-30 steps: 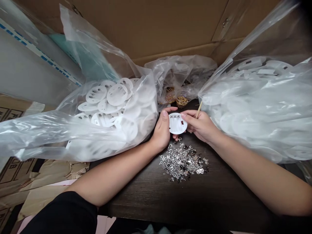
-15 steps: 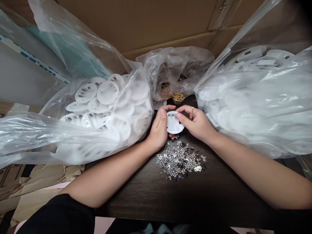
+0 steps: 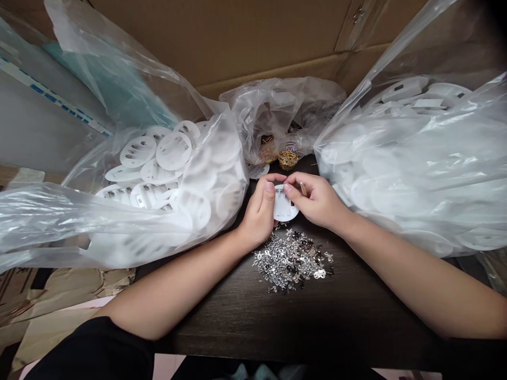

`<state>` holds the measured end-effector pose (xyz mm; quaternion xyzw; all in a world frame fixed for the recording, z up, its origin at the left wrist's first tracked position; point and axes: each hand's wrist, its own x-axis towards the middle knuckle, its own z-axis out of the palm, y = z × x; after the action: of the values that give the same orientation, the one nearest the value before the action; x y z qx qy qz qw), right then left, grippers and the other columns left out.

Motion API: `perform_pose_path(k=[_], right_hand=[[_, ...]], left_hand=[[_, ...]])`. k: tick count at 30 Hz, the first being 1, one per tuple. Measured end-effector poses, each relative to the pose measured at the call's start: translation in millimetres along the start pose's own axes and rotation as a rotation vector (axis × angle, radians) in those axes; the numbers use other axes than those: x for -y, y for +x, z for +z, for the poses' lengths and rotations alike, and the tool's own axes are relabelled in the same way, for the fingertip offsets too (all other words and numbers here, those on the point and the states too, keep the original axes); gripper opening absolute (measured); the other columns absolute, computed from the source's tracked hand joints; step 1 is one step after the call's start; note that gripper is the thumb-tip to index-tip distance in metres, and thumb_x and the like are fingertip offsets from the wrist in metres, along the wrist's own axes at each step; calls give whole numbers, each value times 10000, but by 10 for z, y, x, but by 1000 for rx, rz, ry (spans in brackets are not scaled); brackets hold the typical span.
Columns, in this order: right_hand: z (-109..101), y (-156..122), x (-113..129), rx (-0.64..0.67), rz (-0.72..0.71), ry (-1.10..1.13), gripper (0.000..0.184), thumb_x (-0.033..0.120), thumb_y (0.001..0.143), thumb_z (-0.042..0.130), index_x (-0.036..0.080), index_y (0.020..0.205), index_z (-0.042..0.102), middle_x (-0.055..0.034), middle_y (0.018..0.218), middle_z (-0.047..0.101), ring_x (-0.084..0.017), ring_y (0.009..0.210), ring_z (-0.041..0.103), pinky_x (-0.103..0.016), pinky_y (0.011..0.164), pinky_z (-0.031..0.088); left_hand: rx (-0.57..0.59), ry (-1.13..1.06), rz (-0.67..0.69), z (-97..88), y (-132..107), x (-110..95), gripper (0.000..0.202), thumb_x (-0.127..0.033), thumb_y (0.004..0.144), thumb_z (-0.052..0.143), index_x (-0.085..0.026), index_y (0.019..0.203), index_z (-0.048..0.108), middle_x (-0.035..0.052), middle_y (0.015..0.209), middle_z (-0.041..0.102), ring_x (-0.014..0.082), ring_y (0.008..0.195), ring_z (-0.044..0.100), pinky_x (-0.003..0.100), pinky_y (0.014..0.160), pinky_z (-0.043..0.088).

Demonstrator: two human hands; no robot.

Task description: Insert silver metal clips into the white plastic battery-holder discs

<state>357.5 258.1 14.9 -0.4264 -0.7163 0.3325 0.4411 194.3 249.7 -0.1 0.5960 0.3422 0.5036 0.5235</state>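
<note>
A round white plastic battery case (image 3: 283, 207), with parallel slots across its face, is held just above the dark table. My left hand (image 3: 259, 208) is closed around its left side, thumb along the near face and index finger reaching over the top edge. At the upper right rim, the thumb and index finger of my right hand (image 3: 317, 198) pinch the case; whether a small part is also between them is hidden. A ring shows on that hand. Just below the case lies a loose pile of small silvery metal clips (image 3: 287, 261).
On the left, a clear plastic bag (image 3: 209, 221) holds many white round cases (image 3: 174, 150). Another bag (image 3: 415, 174) of white plastic parts stands on the right. Behind my hands, small gold-coloured metal parts (image 3: 288, 159) sit near a crumpled bag (image 3: 253, 100). A cardboard wall (image 3: 245, 42) rises behind.
My right thumb and fingers have curled in closer at the top of the case and moved slightly left. The case sits a little lower in view. The metal pile looks the same.
</note>
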Motion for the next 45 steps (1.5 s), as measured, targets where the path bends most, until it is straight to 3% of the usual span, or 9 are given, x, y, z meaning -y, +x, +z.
perform_pose_path(k=[7, 13, 17, 22, 28, 33, 36, 41, 45], right_hand=[[-111, 44, 62, 136, -34, -146, 231, 339, 1005, 527, 159, 868, 575, -29, 789, 572, -137, 715, 490, -293, 666, 378], [-171, 60, 102, 238, 38, -191, 266, 373, 1016, 479, 177, 838, 492, -50, 849, 561, -155, 757, 491, -312, 708, 393], [-201, 62, 134, 294, 78, -116, 270, 413, 1016, 479, 179, 883, 500, -44, 846, 547, -151, 757, 481, -312, 711, 400], [-204, 49, 152, 338, 198, 158, 380, 563, 999, 513, 185, 953, 506, 17, 723, 448, -127, 658, 424, -282, 611, 363], [-171, 56, 197, 201, 199, 79, 422, 580, 942, 619, 160, 959, 592, -5, 748, 543, -120, 644, 467, -283, 601, 376], [-149, 22, 220, 83, -132, -259, 270, 319, 1009, 535, 153, 798, 569, -29, 789, 530, -127, 710, 485, -295, 659, 373], [-124, -7, 202, 24, -263, -396, 180, 211, 994, 528, 154, 825, 548, -34, 846, 542, -131, 758, 498, -295, 690, 369], [-61, -5, 147, -42, -208, -309, 356, 315, 1044, 524, 169, 730, 439, -4, 722, 476, -111, 672, 458, -283, 627, 335], [-20, 5, 123, -90, -197, -337, 361, 326, 1045, 511, 172, 728, 433, -10, 716, 481, -117, 664, 454, -297, 621, 319]], left_hand=[[23, 121, 96, -52, 14, 36, 459, -565, 1082, 350, -197, 1254, 563, 67, 992, 640, 133, 747, 559, 274, 636, 457], [51, 187, 170, -59, 23, 55, 427, -523, 1097, 335, -194, 1268, 547, 93, 1185, 646, 167, 1026, 615, 304, 868, 503], [57, 180, 203, -67, 33, 68, 422, -512, 1100, 328, -197, 1286, 540, 100, 1218, 641, 182, 1098, 612, 320, 924, 499], [54, 221, 263, -79, 26, 49, 411, -496, 1100, 343, -182, 1264, 552, 105, 1190, 646, 178, 1075, 617, 313, 895, 501], [-18, 193, 253, -64, 19, 55, 405, -497, 1100, 339, -187, 1235, 563, 93, 1125, 650, 168, 976, 625, 310, 829, 505], [9, 204, 285, -69, 38, 52, 397, -485, 1103, 342, -183, 1238, 562, 93, 1139, 645, 168, 1015, 621, 311, 864, 503], [22, 200, 290, -70, 48, 49, 389, -474, 1107, 338, -183, 1235, 563, 93, 1148, 644, 167, 1037, 613, 311, 880, 498], [33, 188, 241, -63, 59, 52, 399, -502, 1099, 344, -192, 1224, 562, 96, 1136, 650, 183, 1061, 612, 325, 875, 499], [36, 185, 232, -56, 80, 60, 400, -517, 1094, 355, -191, 1207, 557, 88, 1091, 654, 176, 1017, 615, 321, 851, 499]])
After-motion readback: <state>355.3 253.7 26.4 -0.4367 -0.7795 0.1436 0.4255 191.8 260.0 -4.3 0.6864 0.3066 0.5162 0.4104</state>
